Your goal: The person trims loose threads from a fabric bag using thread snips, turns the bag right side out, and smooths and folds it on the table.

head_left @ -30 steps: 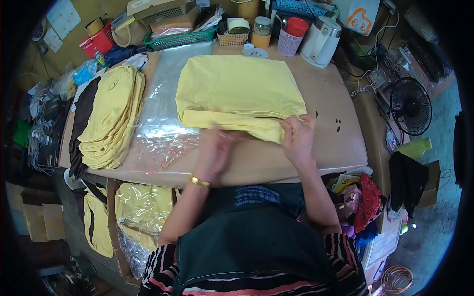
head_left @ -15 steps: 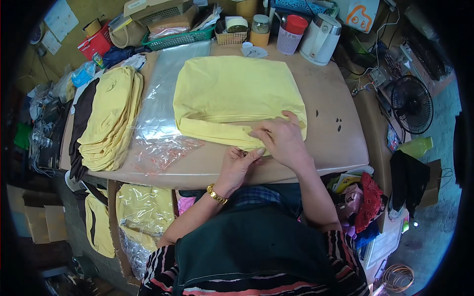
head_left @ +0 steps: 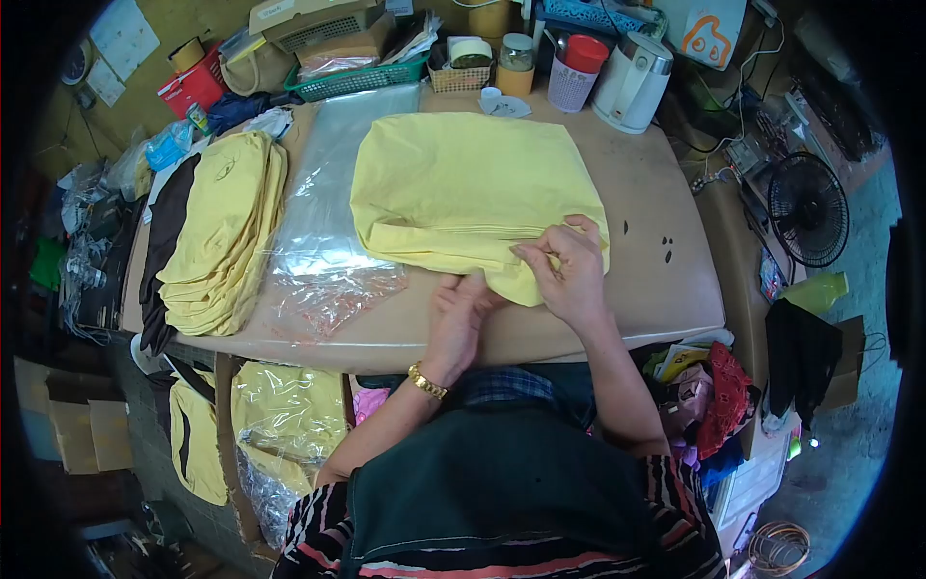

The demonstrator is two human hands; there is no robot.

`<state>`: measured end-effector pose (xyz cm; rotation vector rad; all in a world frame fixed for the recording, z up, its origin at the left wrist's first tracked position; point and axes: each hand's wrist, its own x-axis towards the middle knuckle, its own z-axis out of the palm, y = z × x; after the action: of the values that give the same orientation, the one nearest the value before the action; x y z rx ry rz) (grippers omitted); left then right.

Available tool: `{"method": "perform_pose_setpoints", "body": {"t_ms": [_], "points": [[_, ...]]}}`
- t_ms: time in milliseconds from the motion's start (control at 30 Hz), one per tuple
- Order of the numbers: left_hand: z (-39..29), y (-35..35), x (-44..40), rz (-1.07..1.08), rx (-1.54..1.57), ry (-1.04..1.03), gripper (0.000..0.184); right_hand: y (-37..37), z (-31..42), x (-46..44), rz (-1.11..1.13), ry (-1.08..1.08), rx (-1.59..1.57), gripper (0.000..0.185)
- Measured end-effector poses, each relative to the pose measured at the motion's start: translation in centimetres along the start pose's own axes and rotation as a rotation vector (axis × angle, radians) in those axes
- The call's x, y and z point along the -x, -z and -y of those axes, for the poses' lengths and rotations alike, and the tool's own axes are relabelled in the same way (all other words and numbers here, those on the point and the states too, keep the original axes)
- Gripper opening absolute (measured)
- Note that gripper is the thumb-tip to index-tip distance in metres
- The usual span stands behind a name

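A wide yellow cloth piece (head_left: 473,174) lies on the table in front of me, with a long folded band and a seam line along its near side. At the near edge, my left hand (head_left: 458,314) holds the cloth, thumb on top and fingers partly hidden beneath it. My right hand (head_left: 567,270) pinches the folded band near its right end, thumb and forefinger together. Between my hands a loose flap of the cloth hangs toward me.
Clear plastic bags (head_left: 328,193) lie left of the cloth, beside a stack of yellow cloth pieces (head_left: 222,232). Behind stand a green basket (head_left: 362,79), a jar (head_left: 515,66), a purple cup (head_left: 567,89) and a white kettle (head_left: 632,82). A fan (head_left: 808,209) is at right.
My left hand has shifted slightly left and down along the near edge. The folded band lies flatter, and the flap between my hands hangs lower. My right hand still pinches the band.
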<state>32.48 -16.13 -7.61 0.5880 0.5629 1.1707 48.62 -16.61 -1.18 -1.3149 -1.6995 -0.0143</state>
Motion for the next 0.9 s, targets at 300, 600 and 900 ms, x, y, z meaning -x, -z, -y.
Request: {"method": "perform_pose_setpoints", "body": {"t_ms": [300,600,900], "points": [[-5.2,4.7,-3.2,-0.224,-0.099,-0.270,0.014,0.9,-3.0,2.6,0.013,0.132,0.101,0.023],[0.3,-0.4,-0.7,0.117,-0.311,-0.027,0.016,-0.2,0.6,0.9,-0.063,-0.093,-0.011,0.012],[0.4,-1.5,0.8,0.061,-0.212,0.062,0.022,-0.4,-1.6,2.0,-0.072,-0.128,0.045,0.008]]}}
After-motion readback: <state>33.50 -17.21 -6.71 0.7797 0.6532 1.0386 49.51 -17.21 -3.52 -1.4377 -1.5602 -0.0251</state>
